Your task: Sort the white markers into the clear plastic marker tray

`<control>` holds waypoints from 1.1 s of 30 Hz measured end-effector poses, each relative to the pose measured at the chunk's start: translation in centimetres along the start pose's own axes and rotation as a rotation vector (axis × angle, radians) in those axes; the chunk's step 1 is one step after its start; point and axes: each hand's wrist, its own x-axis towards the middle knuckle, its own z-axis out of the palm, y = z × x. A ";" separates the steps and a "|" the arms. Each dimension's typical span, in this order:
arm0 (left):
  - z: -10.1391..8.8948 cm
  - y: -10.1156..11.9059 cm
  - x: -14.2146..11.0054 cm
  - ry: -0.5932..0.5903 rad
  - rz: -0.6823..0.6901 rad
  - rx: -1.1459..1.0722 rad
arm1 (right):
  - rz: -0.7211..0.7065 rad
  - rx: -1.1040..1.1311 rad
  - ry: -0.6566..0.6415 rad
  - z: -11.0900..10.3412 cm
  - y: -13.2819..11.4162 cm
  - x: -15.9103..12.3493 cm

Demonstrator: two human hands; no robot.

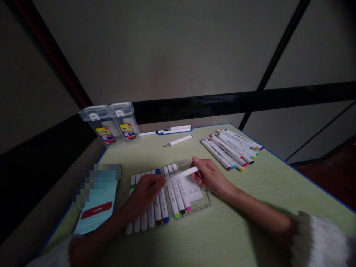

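Note:
A white marker (pixel 183 172) is stretched level between my two hands, above a clear plastic marker tray (pixel 208 203). My right hand (pixel 213 176) pinches its right end between thumb and fingers. My left hand (pixel 150 191) is closed at its left end, which the fingers partly hide. Under my left hand, a row of white markers (pixel 136 218) lies side by side. In the tray's right part are a few more markers (pixel 172 198) with green, black and pink ends, beside a bare section.
Loose markers (pixel 228 150) lie in a bunch at the right. A single pen (pixel 179 141) lies behind the tray, with more pens (pixel 178 129) along the back edge. Two clear lidded boxes (pixel 111 126) stand back left. A lit phone (pixel 97 207) rests at the left.

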 end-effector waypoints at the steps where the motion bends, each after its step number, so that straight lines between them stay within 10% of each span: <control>1: 0.0 0.0 0.1 -0.027 0.023 0.009 | 0.002 0.005 -0.001 0.0 0.0 0.0; 22: 0.0 0.6 -0.2 -0.040 -0.095 0.079 | -0.020 -0.090 -0.031 0.4 -1.2 -0.5; 33: 0.1 0.3 -0.2 0.006 -0.090 0.033 | 0.069 0.323 -0.052 0.1 -1.9 -0.3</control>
